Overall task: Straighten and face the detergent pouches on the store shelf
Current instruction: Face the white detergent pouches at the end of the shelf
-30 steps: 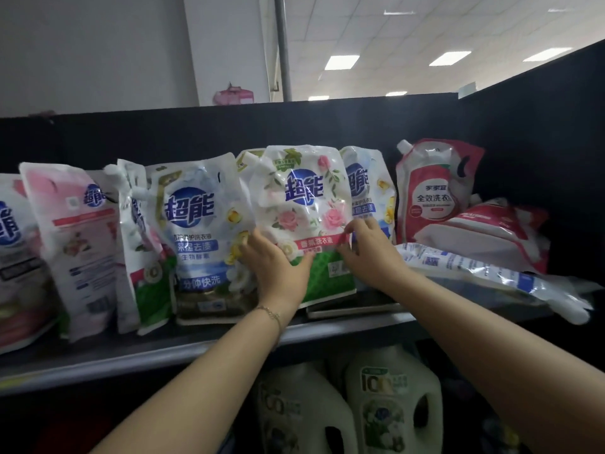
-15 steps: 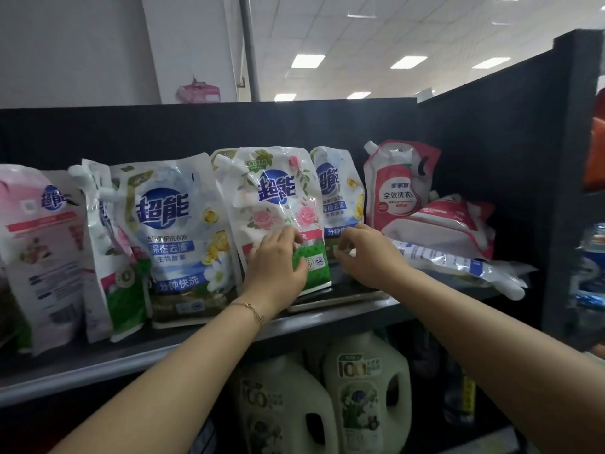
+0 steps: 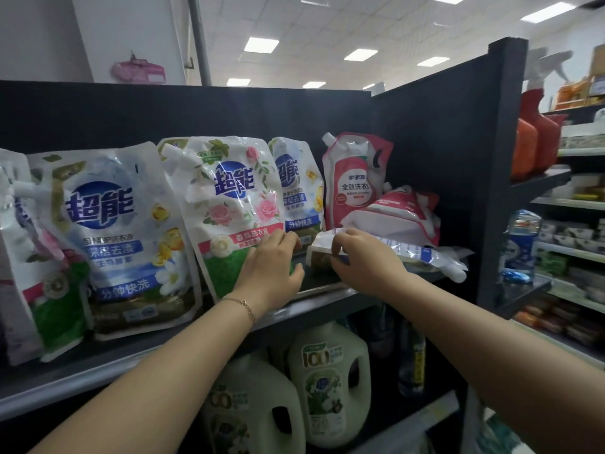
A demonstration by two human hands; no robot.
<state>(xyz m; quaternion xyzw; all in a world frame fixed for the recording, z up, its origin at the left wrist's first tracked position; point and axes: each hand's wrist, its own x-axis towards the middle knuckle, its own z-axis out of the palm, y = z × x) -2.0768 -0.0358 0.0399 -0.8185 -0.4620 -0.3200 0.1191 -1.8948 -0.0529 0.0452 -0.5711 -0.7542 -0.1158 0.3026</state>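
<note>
The left hand (image 3: pixel 271 271) rests nearly flat on the rose pouch (image 3: pixel 235 204); the right hand (image 3: pixel 363 260) pinches the flat-lying pouch (image 3: pixel 422 253).

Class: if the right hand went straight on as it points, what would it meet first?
Probably the half-hidden blue-logo pouch, just beyond the flat pouch the right hand pinches; depth is unclear.

Your bare left hand (image 3: pixel 271 273) lay flat, fingers toward 1 o'clock; your bare right hand (image 3: pixel 363 260) pinched a crinkled clear pouch (image 3: pixel 411 249).
</note>
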